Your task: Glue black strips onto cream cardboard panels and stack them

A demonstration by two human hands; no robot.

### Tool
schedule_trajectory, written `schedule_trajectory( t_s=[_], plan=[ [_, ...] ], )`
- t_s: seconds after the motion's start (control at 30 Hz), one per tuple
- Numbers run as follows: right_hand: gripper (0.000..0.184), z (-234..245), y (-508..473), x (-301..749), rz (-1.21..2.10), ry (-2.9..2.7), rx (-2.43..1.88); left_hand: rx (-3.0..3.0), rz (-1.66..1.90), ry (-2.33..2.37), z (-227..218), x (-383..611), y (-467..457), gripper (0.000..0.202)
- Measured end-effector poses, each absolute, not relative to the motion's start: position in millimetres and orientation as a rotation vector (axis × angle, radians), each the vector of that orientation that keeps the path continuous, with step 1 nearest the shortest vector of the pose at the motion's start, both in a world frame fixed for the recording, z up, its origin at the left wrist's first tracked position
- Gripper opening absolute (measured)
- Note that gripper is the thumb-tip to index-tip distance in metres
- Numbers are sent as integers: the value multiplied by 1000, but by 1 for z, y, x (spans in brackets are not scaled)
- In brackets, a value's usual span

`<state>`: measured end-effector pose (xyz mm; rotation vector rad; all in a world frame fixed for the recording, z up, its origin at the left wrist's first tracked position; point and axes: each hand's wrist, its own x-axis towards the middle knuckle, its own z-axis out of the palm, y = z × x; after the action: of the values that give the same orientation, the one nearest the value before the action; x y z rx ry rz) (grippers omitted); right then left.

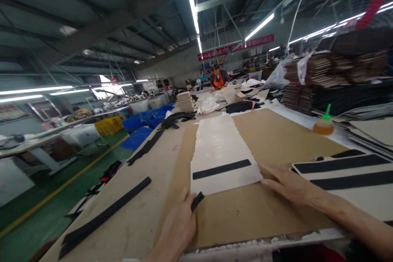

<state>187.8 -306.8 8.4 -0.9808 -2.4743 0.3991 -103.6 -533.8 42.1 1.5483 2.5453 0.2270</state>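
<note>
A white sheet [219, 143] lies lengthwise on brown board in front of me, with one black strip [222, 169] across its near end. Just below the sheet's near left corner, my left hand [179, 219] is closed around a short black strip [197, 201] that pokes out past the fingers. My right hand [284, 182] rests at the sheet's near right corner, fingers stretched out and thumb apart; whether it grips the edge is hard to see. To the left, a bundle of long black strips [107, 211] lies on the table.
Pale panels with black strips [353, 176] lie at the right. Behind them stands a bottle of amber liquid with a green nozzle [324, 125]. Brown stacks [322, 69] rise at the back right. A person in an orange apron [218, 78] works at the far end.
</note>
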Motion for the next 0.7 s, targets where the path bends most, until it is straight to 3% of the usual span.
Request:
schedule_trajectory(
  t_s=[0.23, 0.43, 0.7],
  plan=[
    [48, -5, -337, 141, 155, -2575, -1075, 1596, 263, 2525, 34, -107, -521, 49],
    [32, -33, -360, 161, -55, -2581, -884, 1590, 258, 2503, 34, -98, -543, 53],
    [29, -78, -418, 221, -168, -2506, -614, 1603, 216, 2353, 17, -92, -622, 60]
  ],
)
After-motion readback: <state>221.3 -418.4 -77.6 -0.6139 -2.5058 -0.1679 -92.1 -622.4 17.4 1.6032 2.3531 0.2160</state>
